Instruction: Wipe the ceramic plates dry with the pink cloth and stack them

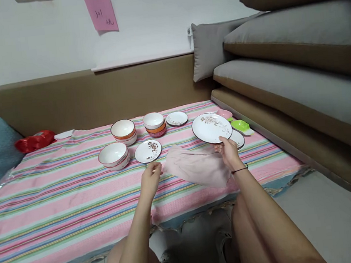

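My right hand (228,153) pinches the near edge of a white plate (211,127) with brown flowers and a dark rim, holding it raised and tilted above the bed. Beneath it, another plate (238,139) is partly hidden. My left hand (151,173) is just in front of a smaller flowered plate (148,151) lying on the striped cloth. Its fingers are loosely bent and a little apart, with nothing seen in them. A crumpled pale pink cloth (194,165) lies between my hands.
Stacked bowls (123,129) and more bowls (153,120) stand behind, with a single bowl (114,156) at left and stacked plates (177,118) at back. Green (240,125) and pink dishes (224,114) lie at right beside piled cushions (282,70). A red package (35,141) lies far left.
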{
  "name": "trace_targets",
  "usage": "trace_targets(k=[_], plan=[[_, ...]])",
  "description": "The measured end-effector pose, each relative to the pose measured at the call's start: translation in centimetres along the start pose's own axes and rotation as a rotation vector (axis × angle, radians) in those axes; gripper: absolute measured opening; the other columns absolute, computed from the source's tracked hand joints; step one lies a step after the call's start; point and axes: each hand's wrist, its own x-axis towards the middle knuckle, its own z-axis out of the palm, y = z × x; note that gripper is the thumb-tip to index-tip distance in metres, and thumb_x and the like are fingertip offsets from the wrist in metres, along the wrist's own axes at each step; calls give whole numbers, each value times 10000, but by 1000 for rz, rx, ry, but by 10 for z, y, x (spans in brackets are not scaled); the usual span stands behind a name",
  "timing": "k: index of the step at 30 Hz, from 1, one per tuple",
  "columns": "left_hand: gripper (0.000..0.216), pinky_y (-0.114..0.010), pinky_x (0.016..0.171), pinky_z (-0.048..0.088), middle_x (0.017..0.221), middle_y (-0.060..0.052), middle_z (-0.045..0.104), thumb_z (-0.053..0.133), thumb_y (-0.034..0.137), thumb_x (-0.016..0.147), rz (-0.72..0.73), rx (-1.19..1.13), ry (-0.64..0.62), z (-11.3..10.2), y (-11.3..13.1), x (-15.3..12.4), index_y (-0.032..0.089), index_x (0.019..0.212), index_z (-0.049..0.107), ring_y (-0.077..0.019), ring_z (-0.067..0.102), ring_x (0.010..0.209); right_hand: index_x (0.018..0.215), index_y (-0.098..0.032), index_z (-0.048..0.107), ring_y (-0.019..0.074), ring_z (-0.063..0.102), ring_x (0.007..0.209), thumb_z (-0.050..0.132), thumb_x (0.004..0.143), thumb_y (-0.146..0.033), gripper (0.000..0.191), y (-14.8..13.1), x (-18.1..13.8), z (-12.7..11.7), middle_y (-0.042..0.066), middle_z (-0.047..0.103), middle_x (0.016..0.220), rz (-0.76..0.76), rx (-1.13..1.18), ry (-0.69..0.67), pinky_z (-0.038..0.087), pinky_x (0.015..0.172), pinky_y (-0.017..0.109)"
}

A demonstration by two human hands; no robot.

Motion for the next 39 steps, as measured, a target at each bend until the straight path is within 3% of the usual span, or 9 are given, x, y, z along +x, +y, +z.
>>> trace_targets(k=[4, 6, 8, 10, 12, 16, 21, 28, 39], plan=[[352, -405, 884, 453, 1158, -154, 646, 391, 309, 902, 90, 603, -64, 0, 0, -5, 147, 1151, 580, -290, 615, 1057, 803, -163, 523, 107, 566, 454, 510, 792, -202, 42, -4, 11, -14, 33, 650, 571, -2, -9, 86, 460, 420, 176], [424, -453, 982, 379, 1348, -181, 530, 371, 251, 913, 71, 971, -166, 0, -1, -8, 144, 1307, 489, -334, 474, 1254, 778, -159, 528, 110, 561, 437, 498, 797, -193, 50, -4, 13, -20, 46, 651, 556, -4, -34, 129, 458, 409, 178], [498, -479, 1009, 347, 1468, -178, 402, 432, 224, 885, 4, 1155, -305, 0, -5, -10, 168, 1380, 425, -367, 368, 1337, 746, -154, 540, 115, 546, 408, 505, 795, -197, 74, -5, 15, -27, 51, 639, 525, -11, -71, 172, 442, 379, 179], [558, -462, 972, 388, 1478, -167, 396, 521, 223, 832, -58, 1173, -424, 0, -12, -11, 201, 1382, 431, -374, 417, 1304, 719, -153, 551, 117, 519, 373, 501, 789, -189, 93, -5, 17, -33, 47, 619, 483, -13, -109, 214, 410, 339, 180], [551, -416, 903, 440, 1400, -156, 493, 568, 238, 796, -81, 1154, -508, 0, -18, -10, 219, 1339, 482, -346, 533, 1197, 712, -160, 552, 120, 497, 349, 484, 781, -167, 97, -5, 19, -39, 35, 601, 450, -9, -133, 249, 381, 310, 181], [441, -347, 812, 472, 1257, -138, 593, 571, 255, 778, -55, 1138, -588, 0, -22, -10, 224, 1218, 574, -285, 630, 1047, 721, -171, 538, 124, 499, 343, 466, 775, -149, 93, -5, 26, -49, 26, 606, 445, 9, -143, 282, 391, 312, 186], [318, -367, 825, 457, 1142, -143, 636, 551, 237, 776, -7, 1168, -554, 3, -22, -10, 208, 1081, 635, -304, 623, 1035, 745, -156, 551, 127, 522, 358, 463, 764, -135, 92, -5, 32, -60, 16, 603, 441, 18, -148, 320, 411, 326, 178], [345, -384, 856, 450, 1138, -162, 650, 532, 222, 784, 1, 1199, -519, 9, -27, -9, 179, 1107, 643, -316, 616, 1060, 750, -141, 542, 129, 556, 363, 466, 760, -107, 84, -4, 33, -67, 23, 595, 426, 60, -160, 325, 430, 333, 161], [292, -387, 832, 465, 1106, -178, 681, 470, 236, 840, -5, 1222, -436, 18, -25, -6, 153, 1013, 689, -319, 629, 1055, 768, -127, 539, 65, 528, 356, 489, 900, -128, 141, 0, 39, -74, -52, 582, 503, 145, -176, 330, 430, 365, 139]])
